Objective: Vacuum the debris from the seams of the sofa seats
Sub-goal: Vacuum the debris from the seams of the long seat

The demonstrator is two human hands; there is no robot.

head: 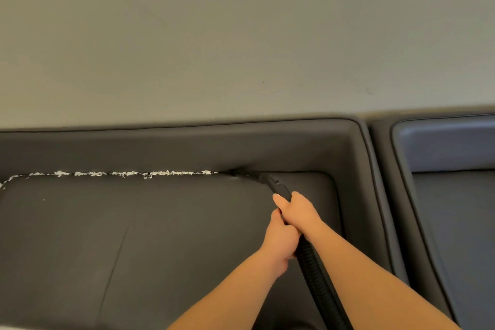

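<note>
White scraps of debris [112, 173] line the back seam of the dark sofa seat [134, 222], running from 9 o'clock toward centre. Both hands grasp the black vacuum nozzle [276, 185]: the right hand [298, 213] is wrapped round it higher up, and the left hand [281, 241] grips just below, where the ribbed hose [316, 281] begins. The nozzle tip sits in the seam at the seat's back right, so I judge suction is underway. Next, slide it toward 9 o'clock along the crumbs. At 3 o'clock stands a second sofa [442, 169]; nothing blocks the path.
</note>
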